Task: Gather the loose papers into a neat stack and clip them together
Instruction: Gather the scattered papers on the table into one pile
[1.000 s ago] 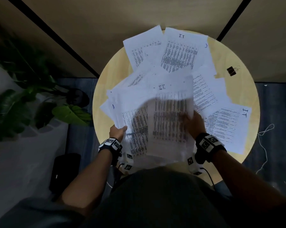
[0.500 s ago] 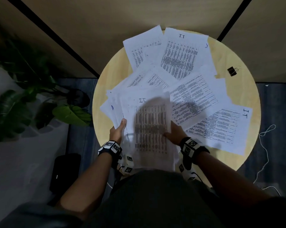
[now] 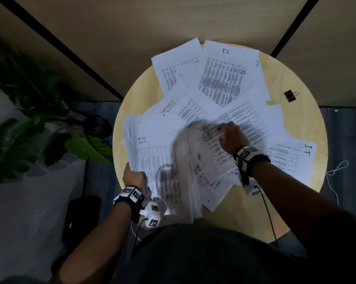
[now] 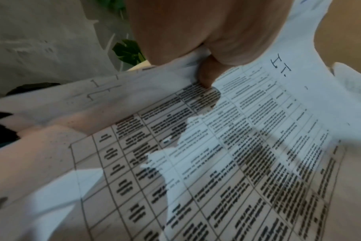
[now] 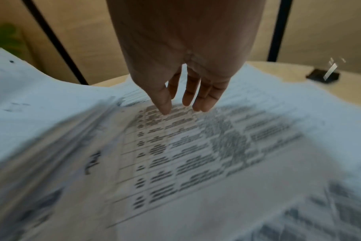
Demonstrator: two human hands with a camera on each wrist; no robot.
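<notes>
Your left hand (image 3: pixel 133 177) pinches the gathered stack (image 3: pixel 158 160) at its left edge. Right hand (image 3: pixel 231 136) fingers (image 5: pixel 204 97) straight, tips on loose papers (image 3: pixel 230 78); binder clip (image 3: pixel 290 95) far beyond them on the table (image 3: pixel 308 124).

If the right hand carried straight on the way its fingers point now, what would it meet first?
Probably the printed sheet just under the right hand: its straight fingers slant down at it, almost touching. Contact is unclear.

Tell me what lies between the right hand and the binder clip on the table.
In the head view, between the right hand and the binder clip lie loose printed sheets, overlapping; then a bare strip of table before the clip.
</notes>
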